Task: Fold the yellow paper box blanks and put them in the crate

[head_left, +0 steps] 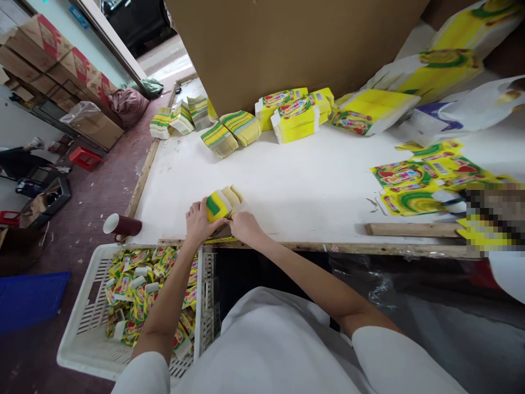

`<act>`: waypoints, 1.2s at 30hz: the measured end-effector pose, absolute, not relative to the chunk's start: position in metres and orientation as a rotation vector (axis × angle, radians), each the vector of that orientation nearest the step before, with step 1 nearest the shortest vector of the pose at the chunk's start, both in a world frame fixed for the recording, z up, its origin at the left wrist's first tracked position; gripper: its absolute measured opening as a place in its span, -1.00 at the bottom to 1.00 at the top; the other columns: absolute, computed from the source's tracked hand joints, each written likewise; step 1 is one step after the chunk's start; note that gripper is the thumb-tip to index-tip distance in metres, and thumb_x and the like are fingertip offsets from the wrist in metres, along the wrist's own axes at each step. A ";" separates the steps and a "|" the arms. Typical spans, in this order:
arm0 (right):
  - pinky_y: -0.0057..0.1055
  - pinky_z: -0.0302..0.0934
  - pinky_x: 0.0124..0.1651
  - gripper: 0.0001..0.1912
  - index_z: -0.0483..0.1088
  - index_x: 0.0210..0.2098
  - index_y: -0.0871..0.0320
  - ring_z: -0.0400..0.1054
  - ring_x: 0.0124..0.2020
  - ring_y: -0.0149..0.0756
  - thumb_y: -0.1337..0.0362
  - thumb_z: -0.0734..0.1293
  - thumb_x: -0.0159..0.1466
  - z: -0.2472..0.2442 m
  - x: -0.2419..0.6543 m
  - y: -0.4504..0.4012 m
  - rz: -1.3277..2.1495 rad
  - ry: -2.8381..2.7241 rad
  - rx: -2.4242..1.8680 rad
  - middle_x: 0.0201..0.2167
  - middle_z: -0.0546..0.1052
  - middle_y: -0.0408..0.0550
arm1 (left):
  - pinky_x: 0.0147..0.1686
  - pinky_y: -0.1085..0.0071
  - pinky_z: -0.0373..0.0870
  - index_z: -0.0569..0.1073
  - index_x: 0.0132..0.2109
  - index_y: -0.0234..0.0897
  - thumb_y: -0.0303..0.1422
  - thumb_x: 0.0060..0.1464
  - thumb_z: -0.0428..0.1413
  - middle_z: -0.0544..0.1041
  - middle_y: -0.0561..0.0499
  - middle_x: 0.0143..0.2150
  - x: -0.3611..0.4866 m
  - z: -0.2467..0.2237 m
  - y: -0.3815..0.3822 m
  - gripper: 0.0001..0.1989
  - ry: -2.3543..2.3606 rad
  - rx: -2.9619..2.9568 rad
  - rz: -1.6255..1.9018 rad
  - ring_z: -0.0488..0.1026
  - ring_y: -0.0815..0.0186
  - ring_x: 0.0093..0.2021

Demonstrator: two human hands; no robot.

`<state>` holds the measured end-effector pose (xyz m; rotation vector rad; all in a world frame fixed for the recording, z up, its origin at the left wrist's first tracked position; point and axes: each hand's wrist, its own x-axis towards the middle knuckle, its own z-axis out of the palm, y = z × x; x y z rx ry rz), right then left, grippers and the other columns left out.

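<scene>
Toward the near left corner of the tabletop (295, 202), the left hand (198, 223) is clamped on the yellow-green packaging (219, 205), its long axis roughly left-to-right, the right hand (248, 228) curled at its right end, grip unclear.

We find the white table (295, 186) brightly and diffusely lit, with soft, faint shadows beside the cartons (297, 128). Beyond the doorway, the pale ground (168, 57) is nearly overexposed, while the floor (98, 205) stays dim. We note small glints on the plastic (379, 284), wide-angle stretching toward the margins, blur across the upper-right packs (441, 68), slight softness on the stack (218, 206), and a pixelated patch (496, 219) at right.
</scene>
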<state>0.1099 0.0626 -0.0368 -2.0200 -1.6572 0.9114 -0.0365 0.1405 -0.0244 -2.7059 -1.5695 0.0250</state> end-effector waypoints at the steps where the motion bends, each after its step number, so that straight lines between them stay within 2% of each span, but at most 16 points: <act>1: -0.29 0.32 -0.16 -0.66 0.55 -0.16 0.30 0.54 -0.16 -0.02 0.18 0.23 0.38 -0.038 0.107 0.063 0.929 -1.653 -2.000 -0.21 0.63 0.31 | 0.07 0.10 0.24 0.12 0.33 -0.31 0.14 0.06 0.11 0.35 -0.30 0.14 -0.036 -0.024 0.140 -0.13 -1.572 -2.696 0.035 0.32 -0.09 0.15; 7: -0.36 0.28 -0.22 -0.66 0.57 -0.28 0.20 0.53 -0.21 -0.09 0.03 0.34 0.28 -0.044 0.123 0.072 0.925 -1.614 -1.931 -0.29 0.65 0.13 | 0.06 0.07 0.27 0.12 0.34 -0.34 0.03 0.20 0.01 0.36 -0.32 0.14 -0.037 -0.027 0.144 -0.27 -1.635 -2.650 0.030 0.33 -0.09 0.15; 10: -0.36 0.24 -0.17 -0.77 0.55 -0.21 0.19 0.51 -0.16 -0.12 0.20 0.29 0.32 -0.043 0.141 0.073 0.847 -1.581 -1.919 -0.21 0.64 0.12 | 0.06 0.07 0.28 0.14 0.33 -0.28 0.00 0.21 0.00 0.37 -0.29 0.12 -0.038 -0.025 0.147 -0.32 -1.653 -2.670 0.016 0.34 -0.07 0.15; 13: -0.39 0.21 -0.18 -0.76 0.56 -0.21 0.18 0.49 -0.20 -0.21 0.36 0.24 0.31 -0.043 0.155 0.066 0.842 -1.609 -1.840 -0.23 0.64 0.05 | 0.07 0.05 0.28 0.15 0.33 -0.28 0.01 0.20 0.00 0.37 -0.30 0.12 -0.037 -0.023 0.150 -0.31 -1.690 -2.675 0.030 0.33 -0.08 0.16; 18: -0.51 0.19 -0.32 -0.95 0.60 -0.41 0.12 0.45 -0.39 -0.36 0.31 0.44 0.14 -0.047 0.173 0.049 1.039 -1.798 -1.545 -0.44 0.63 -0.16 | 0.09 0.03 0.25 0.13 0.33 -0.27 0.00 0.20 -0.01 0.35 -0.31 0.15 -0.035 -0.022 0.152 -0.32 -1.720 -2.683 0.061 0.31 -0.09 0.17; 20: -0.52 0.19 -0.35 -0.95 0.61 -0.42 0.09 0.43 -0.43 -0.39 0.26 0.49 0.11 -0.047 0.178 0.047 1.103 -1.848 -1.449 -0.48 0.61 -0.21 | 0.09 0.04 0.25 0.14 0.33 -0.25 -0.01 0.20 -0.01 0.35 -0.30 0.15 -0.035 -0.022 0.152 -0.33 -1.723 -2.675 0.054 0.31 -0.08 0.17; 22: -0.50 0.21 -0.29 -0.86 0.61 -0.26 0.09 0.44 -0.37 -0.37 0.24 0.41 0.22 -0.047 0.181 0.049 1.069 -1.808 -1.445 -0.38 0.62 -0.16 | 0.09 0.05 0.25 0.14 0.33 -0.26 -0.01 0.20 -0.01 0.35 -0.29 0.15 -0.036 -0.023 0.151 -0.33 -1.717 -2.671 0.045 0.31 -0.08 0.16; 24: -0.45 0.22 -0.20 -0.73 0.54 -0.02 0.09 0.43 -0.25 -0.33 0.30 0.29 0.34 -0.048 0.179 0.055 0.869 -1.766 -1.559 -0.20 0.60 -0.06 | 0.08 0.05 0.26 0.14 0.33 -0.26 0.00 0.20 -0.01 0.35 -0.29 0.15 -0.036 -0.024 0.151 -0.33 -1.712 -2.670 0.039 0.31 -0.08 0.17; 26: -0.41 0.20 -0.19 -0.66 0.48 0.08 0.08 0.39 -0.16 -0.26 0.36 0.22 0.38 -0.051 0.175 0.061 0.639 -1.778 -1.685 -0.11 0.53 0.02 | 0.08 0.06 0.26 0.14 0.33 -0.28 0.00 0.20 -0.01 0.35 -0.29 0.15 -0.036 -0.025 0.151 -0.32 -1.717 -2.668 0.033 0.32 -0.08 0.17; 29: -0.36 0.18 -0.21 -0.68 0.50 0.02 0.11 0.33 -0.09 -0.15 0.36 0.18 0.40 -0.058 0.167 0.065 0.501 -1.851 -1.752 -0.08 0.48 0.09 | 0.08 0.05 0.27 0.15 0.33 -0.27 0.01 0.20 -0.01 0.35 -0.29 0.15 -0.036 -0.025 0.151 -0.32 -1.722 -2.672 0.022 0.32 -0.08 0.17; 34: -0.27 0.17 -0.05 -0.70 0.50 -0.16 0.17 0.27 -0.01 -0.09 0.37 0.13 0.42 -0.062 0.163 0.063 0.463 -1.895 -1.750 -0.04 0.46 0.15 | 0.08 0.07 0.26 0.15 0.33 -0.24 0.03 0.19 -0.01 0.35 -0.28 0.15 -0.036 -0.025 0.151 -0.31 -1.727 -2.674 0.015 0.32 -0.08 0.17; 36: -0.27 0.18 -0.04 -0.74 0.47 -0.15 0.18 0.31 -0.04 -0.09 0.37 0.15 0.40 -0.060 0.161 0.067 0.472 -1.899 -1.755 -0.06 0.48 0.15 | 0.09 0.07 0.26 0.15 0.33 -0.25 0.04 0.19 -0.01 0.35 -0.28 0.15 -0.036 -0.026 0.151 -0.31 -1.738 -2.662 0.022 0.32 -0.08 0.17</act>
